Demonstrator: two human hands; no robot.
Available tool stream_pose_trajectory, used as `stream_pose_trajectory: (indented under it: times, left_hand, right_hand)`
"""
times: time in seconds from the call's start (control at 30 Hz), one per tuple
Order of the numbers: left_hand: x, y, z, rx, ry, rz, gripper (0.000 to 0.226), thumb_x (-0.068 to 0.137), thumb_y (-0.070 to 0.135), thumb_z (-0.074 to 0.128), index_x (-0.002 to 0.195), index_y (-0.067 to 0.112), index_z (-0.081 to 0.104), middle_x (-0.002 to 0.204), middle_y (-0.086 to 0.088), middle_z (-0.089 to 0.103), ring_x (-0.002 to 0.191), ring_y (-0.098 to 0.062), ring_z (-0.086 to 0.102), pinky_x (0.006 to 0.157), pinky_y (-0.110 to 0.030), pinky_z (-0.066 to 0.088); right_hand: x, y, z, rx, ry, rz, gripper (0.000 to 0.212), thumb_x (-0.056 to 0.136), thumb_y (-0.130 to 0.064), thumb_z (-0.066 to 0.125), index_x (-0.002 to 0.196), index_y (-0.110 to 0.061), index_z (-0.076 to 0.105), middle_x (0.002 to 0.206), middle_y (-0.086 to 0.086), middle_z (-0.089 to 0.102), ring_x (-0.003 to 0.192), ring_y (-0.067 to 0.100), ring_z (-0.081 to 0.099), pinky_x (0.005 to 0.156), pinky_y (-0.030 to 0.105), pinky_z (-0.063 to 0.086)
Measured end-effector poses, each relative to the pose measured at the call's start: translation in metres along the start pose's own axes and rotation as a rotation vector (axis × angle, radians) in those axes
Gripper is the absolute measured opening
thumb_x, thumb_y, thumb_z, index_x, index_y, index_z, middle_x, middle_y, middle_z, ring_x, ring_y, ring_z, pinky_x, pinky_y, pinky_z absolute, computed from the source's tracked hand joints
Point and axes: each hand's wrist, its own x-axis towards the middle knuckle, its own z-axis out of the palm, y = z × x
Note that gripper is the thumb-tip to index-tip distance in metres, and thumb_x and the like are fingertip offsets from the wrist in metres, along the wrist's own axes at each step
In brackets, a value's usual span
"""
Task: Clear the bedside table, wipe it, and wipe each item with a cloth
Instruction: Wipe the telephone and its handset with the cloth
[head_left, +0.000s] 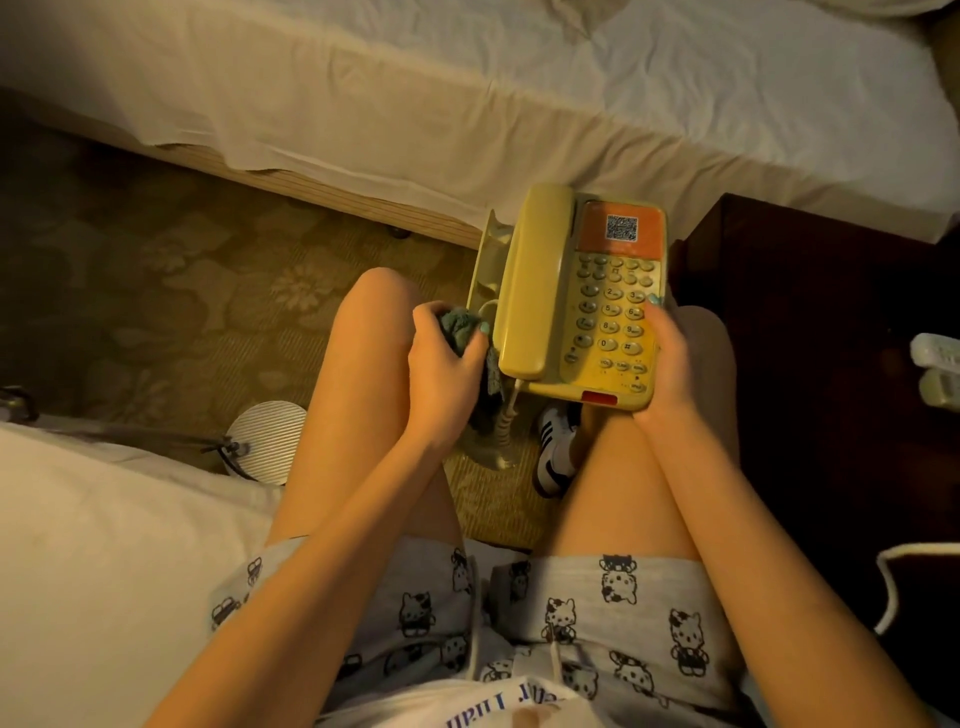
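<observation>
Seated. My right hand (667, 358) grips the yellow phone (582, 301) by its right edge, thumb on the keypad; the phone is above my knees. My left hand (441, 364) clutches the green cloth (460, 323) at the phone's left side. The bedside table (805, 312) is just right of the phone.

telephone (576, 301) above knees, cloth (460, 325) left; bedside table (810, 322) right

A bedroom, seemingly a hotel room: a white-sheeted bed (467, 104) runs beyond the left hand (441, 358), a second bed (104, 545) lies to its left, with patterned carpet (156, 291) between. Right of the right hand (667, 358), which holds a corded phone (530, 280), stands a dark bench (805, 338).
</observation>
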Motion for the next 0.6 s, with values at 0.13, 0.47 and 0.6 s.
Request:
stream_pose_trajectory:
  times: [0.13,0.47,0.6]
  left_hand:
    - [-0.007,0.001,0.001,-0.071,-0.007,-0.066,0.031,0.095,0.021,0.059,0.117,0.021,0.037,0.100,0.008,0.055,0.087,-0.001,0.057,0.065,-0.010,0.047]
    - [-0.003,0.036,-0.046,-0.008,-0.024,0.047,0.029,0.100,0.022,0.051,0.115,-0.003,0.051,0.086,0.006,0.049,0.072,0.017,0.052,0.062,-0.002,0.039]
    - [0.002,0.050,-0.055,-0.069,-0.033,0.036,0.031,0.101,0.016,0.047,0.119,-0.009,0.053,0.083,0.005,0.048,0.064,0.020,0.052,0.057,-0.003,0.039]
  right_hand:
    - [0.000,-0.001,0.002,0.026,0.044,-0.018,0.062,0.076,-0.036,0.069,0.133,-0.013,0.055,0.126,0.018,0.062,0.113,0.036,0.061,0.100,0.058,0.044]
    - [0.000,-0.007,0.008,0.095,0.098,-0.063,0.050,0.087,-0.029,0.061,0.134,-0.013,0.054,0.123,0.016,0.064,0.111,0.033,0.063,0.098,0.053,0.048]
    - [0.000,-0.013,0.002,0.088,0.027,-0.051,0.048,0.093,-0.029,0.054,0.137,-0.011,0.051,0.127,0.017,0.061,0.114,0.034,0.061,0.092,0.046,0.052]
